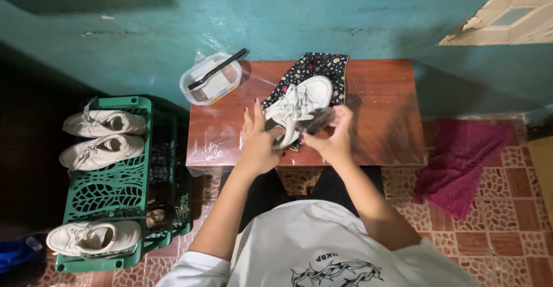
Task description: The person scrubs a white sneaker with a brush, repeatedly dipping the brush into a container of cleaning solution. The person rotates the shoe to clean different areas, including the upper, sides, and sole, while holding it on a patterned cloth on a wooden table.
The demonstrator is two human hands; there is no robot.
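Between the hands: a white sneaker is held just above the desk, toe pointed away from the person, laces loose.
Left hand: pressed against the sneaker's left side, fingers up along it, so it's gripped there.
Right hand: closed around a dark brush, which is laid against the sneaker's near right side. The brush is blurred, so not much detail can be made out.
Under the sneaker: a dark floral cloth is spread on the desk, running off its far edge.
Beyond the left hand: a clear plastic tub is parked on the desk's far left corner, with a black-handled tool laid across its top.
Far left of the left hand: three more white sneakers are lined up on a green plastic crate.
Right of the right hand: a dark red rag is bunched on the tiled floor.
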